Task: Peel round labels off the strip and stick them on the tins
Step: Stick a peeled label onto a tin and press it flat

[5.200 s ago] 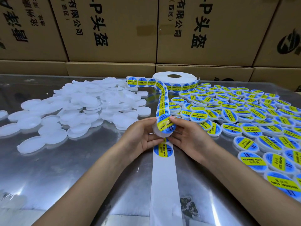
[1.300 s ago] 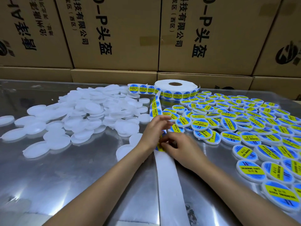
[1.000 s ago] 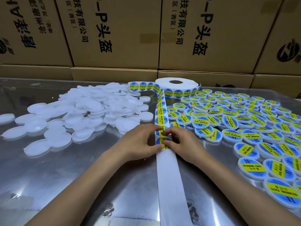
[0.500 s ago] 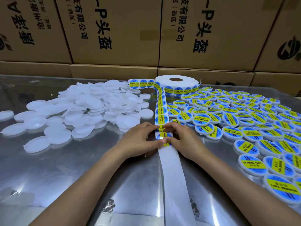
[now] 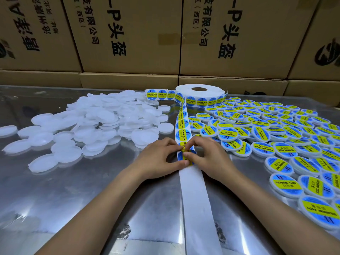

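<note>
Change: since half a sec ago both hands sit at abt the same spot on the strip; fingertips bunched tighter over the label at the peel edge, label more crumpled.
Plain tins (image 5: 95, 126): white unlabelled pile, left half of the metal table (image 5: 55, 196), a few strays lying apart at far left.
Left hand (image 5: 158, 159): fingers curled, thumb and index tips pinching the strip's left edge at the label; heel of hand low over the table.
Strip (image 5: 182, 126): runs from the roll twd the person, down the middle betw. the two piles; blue/yellow labels on the far part, bare white backing (image 5: 196, 203) on the near part, going out of frame at bottom.
Label (image 5: 184, 156): the one at the boundary, partly hidden under fingertips; whether lifted off the backing, can't tell.
Roll (image 5: 200, 92): lying flat at the back, centre, just in front of the boxes.
Right hand (image 5: 209, 157): fingers curled, tips pinching the same label from the right, touching left-hand fingertips.
Labelled tins (image 5: 276, 137): wide spread over the right half, labels up.
Boxes (image 5: 128, 34): cardboard cartons w/ printed characters, stacked along the back.
</note>
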